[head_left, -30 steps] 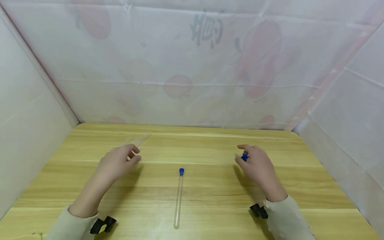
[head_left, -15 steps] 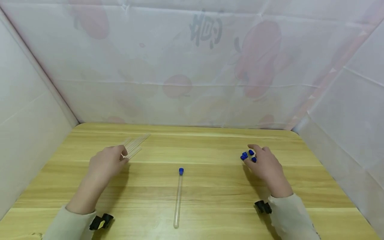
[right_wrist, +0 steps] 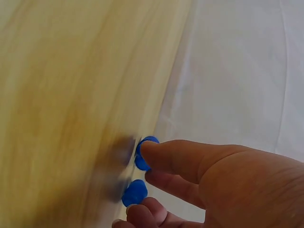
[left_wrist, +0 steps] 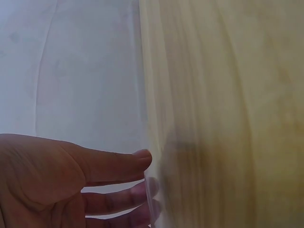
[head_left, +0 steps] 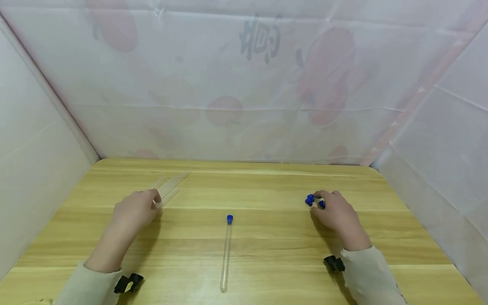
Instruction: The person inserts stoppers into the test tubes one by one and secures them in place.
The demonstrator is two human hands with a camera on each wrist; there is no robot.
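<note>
Head view shows both hands now settled on the light wooden table (head_left: 267, 190), the left hand (head_left: 135, 208) curling onto the clear glass tubes (head_left: 170, 186) while the right hand (head_left: 337, 214) pinches 1 of the small blue caps (head_left: 309, 199), so both pickups look begun.

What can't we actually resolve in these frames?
- Count of bare tubes: head view, clear glass overlapping, near ends under the left hand.
- Left wrist view: tubes blurred, grip unreadable.
- Count of blue caps: the right hand covers some; right wrist view shows two, motion-blurred.
- Capped tube: contents too faint.
</note>
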